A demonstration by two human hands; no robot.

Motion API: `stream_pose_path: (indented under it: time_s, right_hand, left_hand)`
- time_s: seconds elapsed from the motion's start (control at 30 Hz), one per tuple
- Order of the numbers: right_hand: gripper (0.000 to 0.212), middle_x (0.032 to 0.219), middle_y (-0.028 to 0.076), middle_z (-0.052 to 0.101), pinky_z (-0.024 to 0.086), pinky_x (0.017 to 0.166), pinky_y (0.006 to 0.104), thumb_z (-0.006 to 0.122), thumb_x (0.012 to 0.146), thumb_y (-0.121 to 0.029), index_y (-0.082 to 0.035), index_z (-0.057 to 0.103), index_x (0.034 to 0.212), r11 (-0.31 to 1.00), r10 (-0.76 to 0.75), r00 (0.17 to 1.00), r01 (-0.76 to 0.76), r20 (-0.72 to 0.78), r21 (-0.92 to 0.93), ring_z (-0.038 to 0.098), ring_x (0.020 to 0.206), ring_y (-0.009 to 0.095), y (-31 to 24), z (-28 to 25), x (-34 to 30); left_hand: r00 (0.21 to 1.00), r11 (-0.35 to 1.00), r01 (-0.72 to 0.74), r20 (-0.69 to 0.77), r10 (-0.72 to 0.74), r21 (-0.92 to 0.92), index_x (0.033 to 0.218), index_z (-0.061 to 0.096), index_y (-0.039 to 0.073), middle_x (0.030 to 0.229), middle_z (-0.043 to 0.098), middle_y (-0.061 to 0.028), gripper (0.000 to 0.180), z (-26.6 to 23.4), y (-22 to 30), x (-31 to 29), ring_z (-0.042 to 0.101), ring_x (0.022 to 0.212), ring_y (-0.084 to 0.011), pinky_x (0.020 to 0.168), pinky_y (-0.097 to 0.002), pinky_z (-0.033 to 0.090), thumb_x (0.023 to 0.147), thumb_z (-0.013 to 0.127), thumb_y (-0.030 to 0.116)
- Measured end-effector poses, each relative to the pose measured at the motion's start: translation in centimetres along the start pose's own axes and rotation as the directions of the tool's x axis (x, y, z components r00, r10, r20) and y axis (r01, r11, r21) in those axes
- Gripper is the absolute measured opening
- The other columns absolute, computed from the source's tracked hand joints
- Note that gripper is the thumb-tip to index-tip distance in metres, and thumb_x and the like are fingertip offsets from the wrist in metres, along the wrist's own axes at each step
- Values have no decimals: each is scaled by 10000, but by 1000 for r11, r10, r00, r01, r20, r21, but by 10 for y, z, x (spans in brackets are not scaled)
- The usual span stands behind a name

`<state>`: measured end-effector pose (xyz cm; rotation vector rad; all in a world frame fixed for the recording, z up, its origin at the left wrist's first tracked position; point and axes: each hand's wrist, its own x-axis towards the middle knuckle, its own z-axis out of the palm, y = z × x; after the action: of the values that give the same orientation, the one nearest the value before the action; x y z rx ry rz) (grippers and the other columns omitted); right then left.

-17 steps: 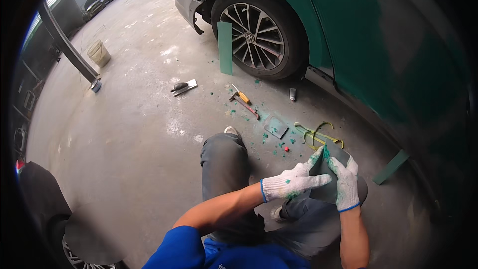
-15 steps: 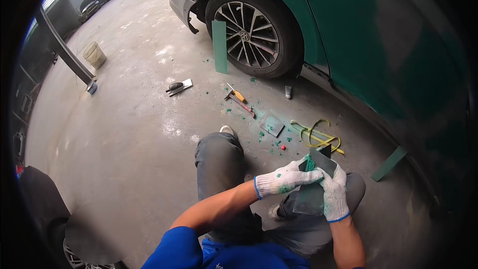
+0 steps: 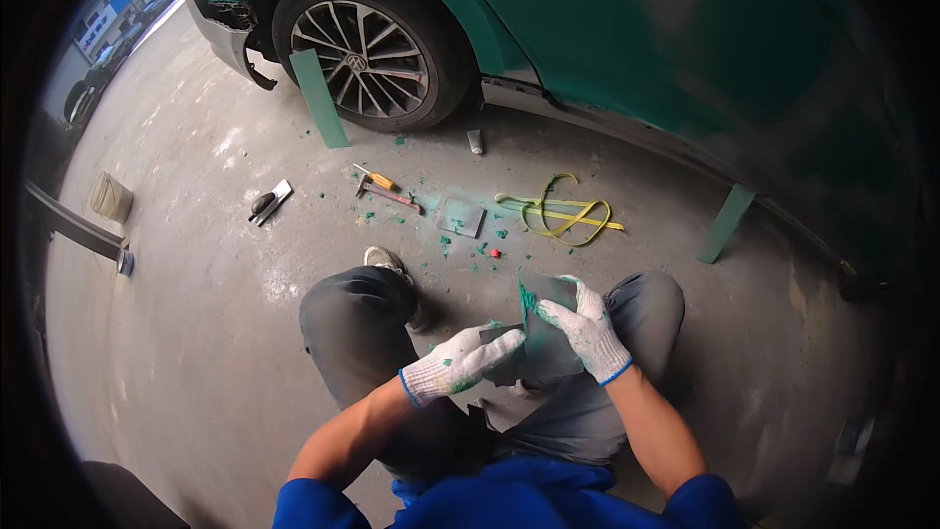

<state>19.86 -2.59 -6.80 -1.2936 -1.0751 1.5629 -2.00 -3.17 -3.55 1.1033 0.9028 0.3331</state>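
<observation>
So two dark plates (image 3: 560, 351) are being held over the lap, one in the left hand (image 3: 448, 366), one in the right hand (image 3: 593, 333), fingers being closed around each. A fair bit of green paste (image 3: 530, 302) is being carried by the right-hand plate. Beyond, one yellow strap (image 3: 568, 216), one screwdriver (image 3: 381, 180) and one red-handled tool (image 3: 397, 199) are being seen on the floor (image 3: 196, 313).

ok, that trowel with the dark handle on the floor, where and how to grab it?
Take the dark rounded handle, probably from above and slightly left: it sits left of the thin, pale blade, which seems to lie flat and likely offers little to grip. The left hand and right hand both hold dark sheet material, so one would need freeing.
</observation>
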Motion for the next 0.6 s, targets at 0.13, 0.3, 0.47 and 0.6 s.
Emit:
stream_pose_path:
  time_s: [0.13, 0.3, 0.47, 0.6]
  right_hand:
    - [243, 1057, 85, 681, 525, 839, 285, 665, 897, -66, 32, 643, 1119, 982, -99, 987, 118, 128, -147, 640, 946, 140, 10, -11, -5]
    - [291, 1078, 66, 647, 515, 864, 281, 648, 924, -88, 21, 598, 1189, 982, 94, 947, -37, -308, 187, 617, 978, 133, 34, 24, 1]
    - [323, 1083, 93, 678, 524, 855, 284, 682, 877, -37, 36, 593, 1179, 986, -72, 906, 127, -417, 105, 634, 952, 143, 5, 37, 0]
    - [335, 1058, 144, 708, 522, 829, 306, 712, 854, -113, 58, 619, 1126, 956, -137, 949, 203, -285, 214, 661, 944, 158, 0, 31, 4]
  left_hand:
    - [982, 951, 34, -169, -90, -307, 1194, 606, -41, 1012, 684, -94, 571, -19, 6, 5, 608, 986, -132, 876, -285, 486, 1027, 455, 484]
    - [762, 920, -169, -545, 350, 355, 1228, 557, -17, 1022, 686, -118, 417, 29, 1, 25, 647, 871, -186, 788, -318, 509, 961, 625, 295]
    - [760, 901, -37, -574, 306, 431, 1152, 571, -33, 873, 675, -221, 355, 38, 4, 27, 675, 763, -236, 696, -366, 510, 957, 621, 259]
    - [956, 956, 116, -292, -33, 270, 1073, 609, -57, 816, 642, -180, 385, 16, 13, 18, 572, 742, -152, 737, -371, 500, 970, 606, 315]
